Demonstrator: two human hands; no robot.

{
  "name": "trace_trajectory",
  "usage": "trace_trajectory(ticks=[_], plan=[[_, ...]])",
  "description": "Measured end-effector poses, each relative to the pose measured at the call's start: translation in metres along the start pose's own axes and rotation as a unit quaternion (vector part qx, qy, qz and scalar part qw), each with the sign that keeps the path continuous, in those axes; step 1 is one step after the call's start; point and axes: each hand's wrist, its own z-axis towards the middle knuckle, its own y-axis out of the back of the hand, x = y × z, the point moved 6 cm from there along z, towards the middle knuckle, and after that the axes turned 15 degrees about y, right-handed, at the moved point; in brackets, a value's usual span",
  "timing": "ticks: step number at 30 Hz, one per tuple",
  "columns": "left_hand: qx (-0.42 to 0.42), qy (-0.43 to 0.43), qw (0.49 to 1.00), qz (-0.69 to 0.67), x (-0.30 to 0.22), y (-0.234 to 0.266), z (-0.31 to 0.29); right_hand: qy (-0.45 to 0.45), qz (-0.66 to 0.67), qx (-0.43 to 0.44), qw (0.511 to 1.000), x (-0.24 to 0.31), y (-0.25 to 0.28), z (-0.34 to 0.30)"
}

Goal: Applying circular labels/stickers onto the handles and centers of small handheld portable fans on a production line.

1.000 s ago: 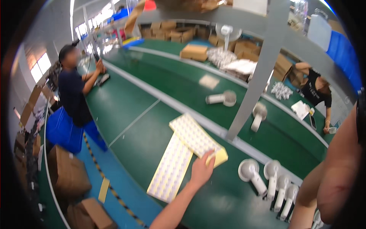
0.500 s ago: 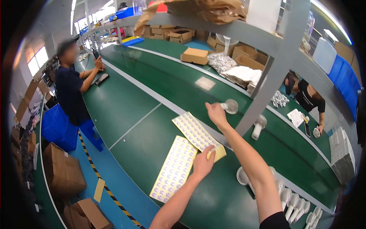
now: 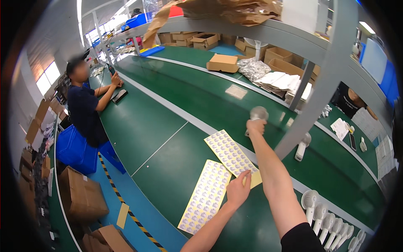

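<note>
Newly turned, the white round-headed fan (image 3: 259, 112) is clamped in our right hand (image 3: 256, 126), best kept steady; our left hand (image 3: 238, 192), grip unclear, touches the far yellow-white paper sheet (image 3: 226, 152).

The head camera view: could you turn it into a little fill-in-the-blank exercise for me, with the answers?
1. The right hand grips a fan.
The left hand touches one of ____ sticker sheets.
2. The row of fans is to the ____ of the left hand.
3. The floor tape is striped yellow and ____.
4. The large plastic tub is ____.

Missing words: two; right; black; blue.
</note>
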Motion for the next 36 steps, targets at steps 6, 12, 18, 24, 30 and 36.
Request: trace_trajectory(ticks=[6, 12, 18, 24, 30, 36], plan=[[-0.008, -0.05, 0.996, -0.076, 0.001, 0.003, -0.002, 0.104, 0.408, 0.344, 0.839, 0.03, 0.015, -0.102], [0.018, -0.136, 0.987, -0.086, 0.008, 0.002, -0.01, 0.165, 0.49, 0.379, 0.767, -0.034, 0.156, -0.23], [0.047, -0.056, 0.994, -0.084, 0.007, -0.009, -0.006, -0.047, 0.615, 0.383, 0.687, -0.147, 0.222, -0.29], [0.048, -0.031, 0.997, -0.061, -0.007, -0.009, -0.012, -0.111, 0.669, 0.338, 0.653, -0.21, 0.232, -0.288], [0.062, -0.008, 0.997, -0.044, -0.013, -0.01, -0.019, -0.077, 0.691, 0.363, 0.621, -0.213, 0.233, -0.282], [0.127, 0.053, 0.988, -0.068, -0.013, -0.007, -0.056, -0.072, 0.694, 0.381, 0.607, -0.208, 0.231, -0.283]])
